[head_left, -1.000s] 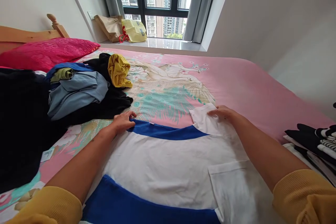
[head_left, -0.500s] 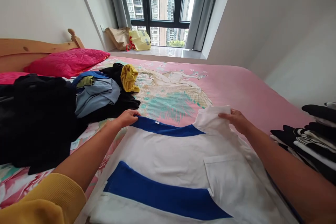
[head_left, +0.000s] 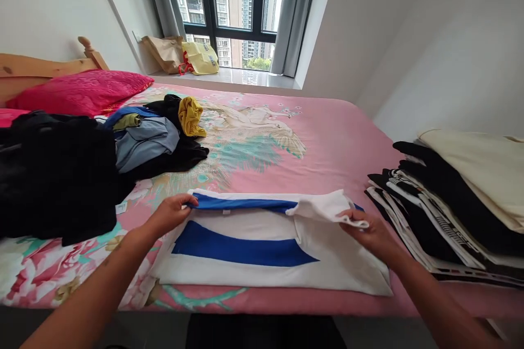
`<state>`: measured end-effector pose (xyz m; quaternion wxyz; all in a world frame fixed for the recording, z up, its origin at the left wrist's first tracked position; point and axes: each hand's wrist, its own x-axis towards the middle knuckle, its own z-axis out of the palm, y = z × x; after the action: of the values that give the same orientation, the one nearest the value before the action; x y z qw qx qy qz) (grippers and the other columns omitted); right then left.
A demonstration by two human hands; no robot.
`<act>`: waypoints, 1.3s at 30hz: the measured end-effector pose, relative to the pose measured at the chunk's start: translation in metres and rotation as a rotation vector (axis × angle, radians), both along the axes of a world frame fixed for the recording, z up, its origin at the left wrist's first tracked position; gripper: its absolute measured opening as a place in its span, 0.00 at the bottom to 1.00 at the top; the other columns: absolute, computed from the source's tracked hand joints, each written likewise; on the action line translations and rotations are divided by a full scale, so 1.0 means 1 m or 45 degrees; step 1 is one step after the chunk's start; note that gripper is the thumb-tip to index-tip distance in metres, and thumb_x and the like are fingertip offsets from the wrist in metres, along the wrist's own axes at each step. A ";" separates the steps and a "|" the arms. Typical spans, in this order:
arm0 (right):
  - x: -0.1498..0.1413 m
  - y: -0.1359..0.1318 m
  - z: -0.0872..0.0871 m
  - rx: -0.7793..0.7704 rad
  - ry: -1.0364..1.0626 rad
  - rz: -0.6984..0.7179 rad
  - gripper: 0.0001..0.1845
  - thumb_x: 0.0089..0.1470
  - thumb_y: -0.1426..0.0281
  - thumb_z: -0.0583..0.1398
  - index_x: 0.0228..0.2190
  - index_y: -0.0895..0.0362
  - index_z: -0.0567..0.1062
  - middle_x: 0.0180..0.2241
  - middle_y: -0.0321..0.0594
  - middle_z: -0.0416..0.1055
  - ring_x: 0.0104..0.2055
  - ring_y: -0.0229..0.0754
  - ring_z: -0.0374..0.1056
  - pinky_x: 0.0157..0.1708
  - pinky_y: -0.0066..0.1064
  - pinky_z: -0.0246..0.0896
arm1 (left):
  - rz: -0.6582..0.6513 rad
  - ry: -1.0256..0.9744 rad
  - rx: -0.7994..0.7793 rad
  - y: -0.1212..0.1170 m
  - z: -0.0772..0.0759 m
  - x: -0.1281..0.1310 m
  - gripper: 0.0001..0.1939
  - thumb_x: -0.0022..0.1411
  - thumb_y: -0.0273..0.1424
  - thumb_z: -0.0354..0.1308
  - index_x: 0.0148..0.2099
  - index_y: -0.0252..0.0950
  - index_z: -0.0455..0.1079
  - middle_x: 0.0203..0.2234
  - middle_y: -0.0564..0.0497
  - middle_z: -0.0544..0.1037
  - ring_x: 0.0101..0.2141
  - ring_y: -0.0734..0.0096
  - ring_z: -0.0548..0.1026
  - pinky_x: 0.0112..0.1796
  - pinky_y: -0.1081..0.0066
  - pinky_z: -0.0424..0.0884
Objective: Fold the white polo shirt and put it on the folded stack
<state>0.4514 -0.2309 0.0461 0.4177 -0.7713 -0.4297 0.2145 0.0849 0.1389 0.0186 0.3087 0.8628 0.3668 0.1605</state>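
While pinched at both far corners, white-and-blue shirt [head_left: 262, 245] lies near bed [head_left: 335, 136] edge, upper layer drawn toward the viewer. Left hand [head_left: 170, 215] closed on blue-banded corner; right hand [head_left: 368, 229] closed on loose white flap.

Just right: folded stack [head_left: 446, 202] of black, striped and cream garments, close to right wrist. Left and beyond: unsorted heap [head_left: 82, 163], dark items with grey-blue and yellow pieces. Farther: pink pillow [head_left: 82, 90], wooden headboard [head_left: 36, 65], bags [head_left: 184, 54] on sill, window [head_left: 229, 5].

Risks, as judged: uneven pull likely to skew fold; white flap may bunch under right grip; right forearm could nudge stack out of line.

Against half a second ago: far edge now carried nearer and doubled over, garment shorter front to back; view shifted, more of stack exposed.
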 end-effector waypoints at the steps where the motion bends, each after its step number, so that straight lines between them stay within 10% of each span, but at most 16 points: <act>1: -0.009 -0.009 -0.012 -0.050 -0.035 0.030 0.12 0.50 0.59 0.59 0.32 0.53 0.75 0.35 0.39 0.74 0.39 0.45 0.69 0.43 0.35 0.62 | -0.046 0.008 0.016 -0.007 -0.010 -0.008 0.13 0.46 0.33 0.52 0.32 0.40 0.75 0.37 0.51 0.80 0.42 0.63 0.76 0.47 0.70 0.67; 6: -0.027 -0.030 -0.063 -0.126 -0.268 0.117 0.13 0.45 0.69 0.57 0.36 0.50 0.75 0.40 0.37 0.75 0.50 0.49 0.67 0.61 0.52 0.35 | -0.170 0.061 0.170 -0.024 -0.032 -0.026 0.16 0.53 0.34 0.50 0.39 0.40 0.76 0.46 0.47 0.77 0.49 0.62 0.73 0.53 0.65 0.64; 9: -0.027 -0.033 -0.072 -0.083 -0.376 0.119 0.13 0.46 0.68 0.56 0.36 0.50 0.75 0.43 0.38 0.74 0.53 0.51 0.64 0.61 0.54 0.36 | -0.198 0.118 0.231 -0.025 -0.031 -0.029 0.16 0.55 0.34 0.49 0.40 0.39 0.77 0.49 0.47 0.75 0.50 0.63 0.72 0.54 0.64 0.64; 17: -0.037 -0.050 -0.068 -0.261 -0.596 0.221 0.22 0.41 0.75 0.53 0.39 0.49 0.75 0.49 0.38 0.71 0.58 0.51 0.59 0.60 0.54 0.37 | -0.032 0.234 0.570 -0.046 -0.027 -0.027 0.17 0.53 0.28 0.51 0.42 0.40 0.77 0.55 0.44 0.69 0.58 0.52 0.62 0.57 0.50 0.58; 25: -0.043 -0.051 -0.037 -0.273 -0.746 0.274 0.14 0.51 0.74 0.52 0.35 0.51 0.74 0.38 0.37 0.75 0.49 0.45 0.67 0.58 0.51 0.43 | -0.156 -0.088 0.558 -0.066 -0.013 0.019 0.16 0.62 0.31 0.46 0.45 0.36 0.74 0.48 0.44 0.75 0.52 0.62 0.70 0.55 0.60 0.64; 35: -0.046 -0.033 -0.030 0.157 -0.631 -0.085 0.07 0.55 0.70 0.56 0.35 0.54 0.74 0.35 0.39 0.74 0.39 0.43 0.68 0.44 0.39 0.60 | -0.680 -0.130 0.384 -0.248 -0.002 0.147 0.41 0.47 0.38 0.64 0.63 0.39 0.56 0.62 0.42 0.59 0.61 0.51 0.56 0.59 0.49 0.52; 39: -0.046 -0.027 -0.019 0.300 -0.669 -0.097 0.07 0.55 0.69 0.57 0.37 0.54 0.72 0.36 0.40 0.73 0.40 0.43 0.67 0.46 0.40 0.60 | -0.516 -0.260 0.056 -0.273 -0.004 0.206 0.22 0.57 0.34 0.54 0.54 0.36 0.68 0.53 0.42 0.71 0.54 0.55 0.66 0.56 0.52 0.58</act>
<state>0.4049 -0.2579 0.0272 0.3866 -0.7621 -0.5160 -0.0598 0.2910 -0.1343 0.0151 0.3513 0.9046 0.1493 0.1897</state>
